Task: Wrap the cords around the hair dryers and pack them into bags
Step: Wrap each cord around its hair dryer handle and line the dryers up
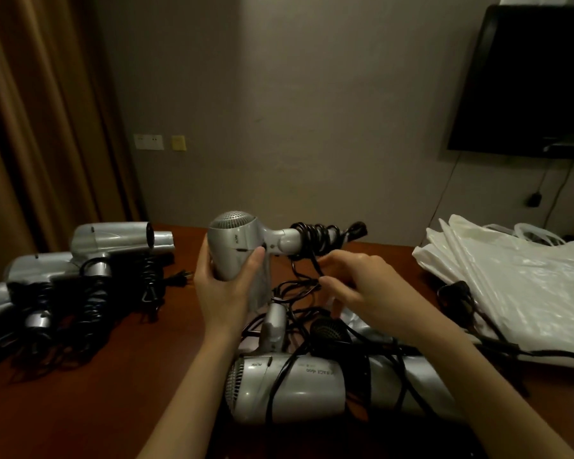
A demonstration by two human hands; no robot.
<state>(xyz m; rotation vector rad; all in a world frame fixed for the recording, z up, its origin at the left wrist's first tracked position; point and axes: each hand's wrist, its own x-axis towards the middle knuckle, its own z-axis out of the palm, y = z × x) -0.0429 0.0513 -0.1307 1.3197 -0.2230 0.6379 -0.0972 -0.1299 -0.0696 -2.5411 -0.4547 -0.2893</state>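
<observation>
My left hand (224, 286) grips the body of a silver hair dryer (237, 241) held above the table, its handle pointing right. A black cord (315, 241) is coiled several turns around that handle. My right hand (362, 286) pinches the loose part of the cord just below the handle. Another silver dryer (289, 389) lies on the table below my arms, with tangled black cords (299, 313) over it. A stack of white plastic bags (511, 279) lies at the right.
Three silver dryers (90, 260) with cords wound on their handles lie at the table's left. The brown table (90, 392) runs to the wall. A dark screen (527, 81) hangs at the upper right, a curtain (40, 111) at the left.
</observation>
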